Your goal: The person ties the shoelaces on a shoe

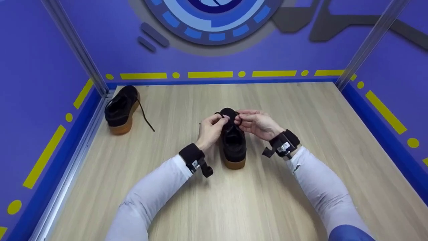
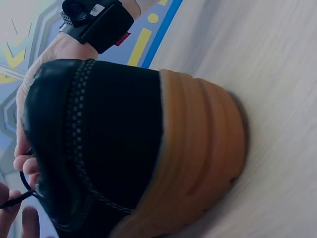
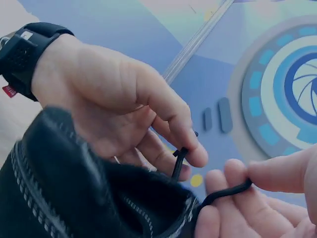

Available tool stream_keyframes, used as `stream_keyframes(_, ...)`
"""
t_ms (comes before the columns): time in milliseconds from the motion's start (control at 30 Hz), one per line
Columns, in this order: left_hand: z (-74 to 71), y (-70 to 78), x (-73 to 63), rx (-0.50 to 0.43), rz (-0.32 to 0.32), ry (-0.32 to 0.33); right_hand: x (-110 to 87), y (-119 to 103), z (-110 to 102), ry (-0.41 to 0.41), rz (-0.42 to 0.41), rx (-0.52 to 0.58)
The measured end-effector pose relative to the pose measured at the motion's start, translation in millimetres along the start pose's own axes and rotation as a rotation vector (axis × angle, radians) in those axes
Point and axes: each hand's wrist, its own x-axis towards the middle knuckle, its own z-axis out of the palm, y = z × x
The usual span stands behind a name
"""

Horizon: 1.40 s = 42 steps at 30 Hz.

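A black shoe (image 1: 234, 147) with a tan gum sole stands upright on the table, its toe pointing away from me. My left hand (image 1: 210, 129) is at its left side, pinching one end of the black shoelace (image 3: 179, 166) between thumb and fingers. From the other side, my right hand (image 1: 257, 124) pinches the other end of the lace, which runs over its fingers in the right wrist view. Both hands are above the lacing area, just in front of the shoe's opening. In the left wrist view the shoe's heel and sole (image 2: 198, 134) hide much of the hands.
A second black shoe (image 1: 117, 112) with a gum sole stands at the table's back left corner, its loose lace (image 1: 146, 115) trailing onto the wood. Blue printed panels (image 1: 214, 63) with metal corner posts (image 1: 371, 43) border the table (image 1: 287, 201) at the back and sides.
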Motion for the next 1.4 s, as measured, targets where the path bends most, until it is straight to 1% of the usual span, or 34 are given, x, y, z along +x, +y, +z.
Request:
stream_keyframes(133, 0.5, 6.6, 1.1, -0.031, 0.002, -0.035, -2.0, -3.7, 1.7, -0.032, 0.004, -0.040)
stream_keyframes(233, -0.4, 10.3, 2.0, -0.079, -0.011, -0.072, -1.7, -4.6, 1.4, -0.064, -0.023, -0.044)
stream_keyframes(367, -2.4, 15.1, 5.2, -0.163, -0.024, -0.105, -0.7, -4.6, 0.8, -0.121, -0.104, -0.020)
stream_keyframes(467, -3.0, 18.3, 8.6, -0.237, -0.017, -0.125, -0.4, -5.0, 1.7, -0.154, -0.163, -0.039)
stream_keyframes(567, -3.2, 21.0, 11.7, -0.297, 0.006, -0.148, -0.7, -7.7, 3.3, -0.173, -0.202, -0.067)
stream_keyframes(733, -3.5, 24.6, 17.5, -0.340, 0.047, -0.159, -3.3, -18.4, 7.8, -0.201, -0.284, -0.095)
stream_keyframes(867, -4.1, 29.0, 20.6, -0.343, 0.067, -0.161, -5.6, -27.0, 12.2, -0.207, -0.366, -0.147)
stream_keyframes(933, -4.5, 31.9, 21.4, -0.322, 0.085, -0.165, -5.9, -30.0, 13.7, -0.200, -0.395, -0.166)
stream_keyframes(1000, -4.6, 34.2, 22.3, -0.300, 0.103, -0.167, -6.0, -32.0, 14.7, -0.187, -0.418, -0.180)
stream_keyframes(1267, -6.8, 37.5, 25.7, -0.230, 0.128, -0.160, -5.7, -40.1, 19.8, -0.114, -0.498, -0.214)
stream_keyframes(1400, -7.5, 41.9, 28.2, -0.191, 0.151, -0.164, -6.3, -46.3, 23.2, -0.103, -0.536, -0.244)
